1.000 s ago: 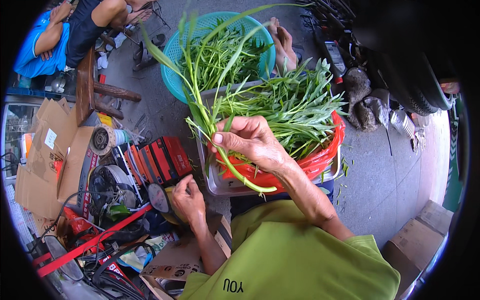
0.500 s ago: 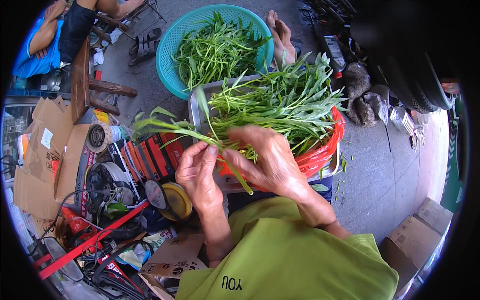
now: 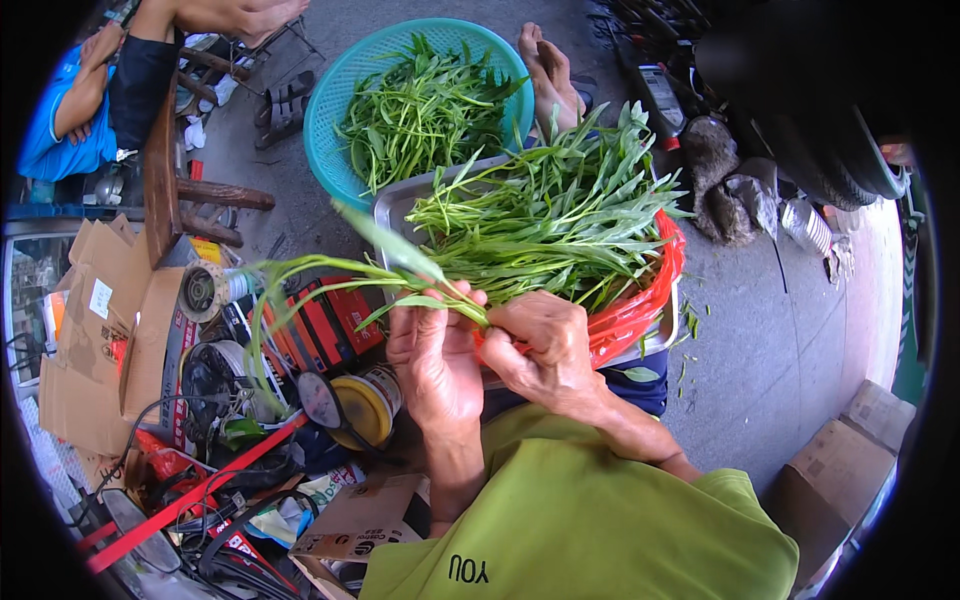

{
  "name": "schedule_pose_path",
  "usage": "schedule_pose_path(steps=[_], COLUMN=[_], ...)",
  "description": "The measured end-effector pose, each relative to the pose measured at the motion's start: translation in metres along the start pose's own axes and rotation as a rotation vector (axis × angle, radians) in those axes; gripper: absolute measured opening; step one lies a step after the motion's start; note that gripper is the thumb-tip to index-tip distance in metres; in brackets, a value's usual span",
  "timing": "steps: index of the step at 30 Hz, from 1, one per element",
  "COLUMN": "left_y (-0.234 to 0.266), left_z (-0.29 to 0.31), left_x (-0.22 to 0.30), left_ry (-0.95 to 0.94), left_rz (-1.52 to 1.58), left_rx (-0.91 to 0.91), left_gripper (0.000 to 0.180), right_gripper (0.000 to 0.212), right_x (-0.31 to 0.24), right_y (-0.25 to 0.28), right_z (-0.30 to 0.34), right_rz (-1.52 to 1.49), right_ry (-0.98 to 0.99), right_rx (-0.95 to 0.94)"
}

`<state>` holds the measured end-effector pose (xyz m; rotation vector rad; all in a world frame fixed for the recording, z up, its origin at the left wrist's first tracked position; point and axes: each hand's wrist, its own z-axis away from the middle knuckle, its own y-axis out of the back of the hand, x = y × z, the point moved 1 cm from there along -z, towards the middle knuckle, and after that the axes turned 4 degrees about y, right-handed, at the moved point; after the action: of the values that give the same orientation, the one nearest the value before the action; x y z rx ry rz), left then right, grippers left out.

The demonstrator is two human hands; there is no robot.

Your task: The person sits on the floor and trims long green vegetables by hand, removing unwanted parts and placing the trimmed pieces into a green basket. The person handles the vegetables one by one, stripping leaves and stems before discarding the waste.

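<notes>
A few stems of water spinach [image 3: 330,262] lie across my left hand [image 3: 440,370], pinched between thumb and fingers. Their leafy ends droop off to the left, slightly blurred. My right hand [image 3: 550,345] is closed, its thumb and forefinger on the cut end of the stems, just right of my left fingers. Beyond both hands, a big pile of water spinach [image 3: 570,200] rests in a metal tray [image 3: 383,212] on my lap. A red plastic bag [image 3: 655,300] lies under the pile's right side. Farther off, a turquoise basket [image 3: 318,130] holds more loose greens.
On the left are an open cardboard box [image 3: 95,350], a wire spool [image 3: 205,290], a red bar [image 3: 200,490] and tools. A wooden stool [image 3: 160,170] and a seated person [image 3: 85,110] are at upper left. Cartons [image 3: 835,465] stand at right.
My right hand has closed on the stems' end, from a blurred, more open pose. Both hands have shifted slightly right. The stem tip that stuck out below them no longer shows.
</notes>
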<state>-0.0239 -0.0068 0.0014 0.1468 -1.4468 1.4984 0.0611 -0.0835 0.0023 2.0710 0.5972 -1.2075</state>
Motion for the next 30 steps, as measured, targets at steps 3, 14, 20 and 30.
schedule_pose_path(steps=[3,14,20,30], left_y=[-0.007,-0.022,-0.017,-0.023], left_z=[0.003,0.004,-0.003,0.0], left_x=[-0.011,-0.007,0.003,-0.014], left_ry=[0.058,-0.131,-0.109,-0.138], left_rz=[0.058,0.043,-0.325,-0.642], left_rx=[-0.095,-0.088,0.042,0.048], left_gripper=[0.031,0.036,0.026,0.019], right_gripper=[0.005,0.023,0.02,0.027], right_x=[0.0,0.052,0.093,0.026], right_y=[0.018,0.12,0.198,0.136], right_z=[0.01,0.05,0.104,0.04], right_rz=[-0.172,-0.408,0.355,0.447], right_ry=[-0.173,-0.302,-0.651,-0.107], right_rx=[0.043,0.699,0.65,0.251])
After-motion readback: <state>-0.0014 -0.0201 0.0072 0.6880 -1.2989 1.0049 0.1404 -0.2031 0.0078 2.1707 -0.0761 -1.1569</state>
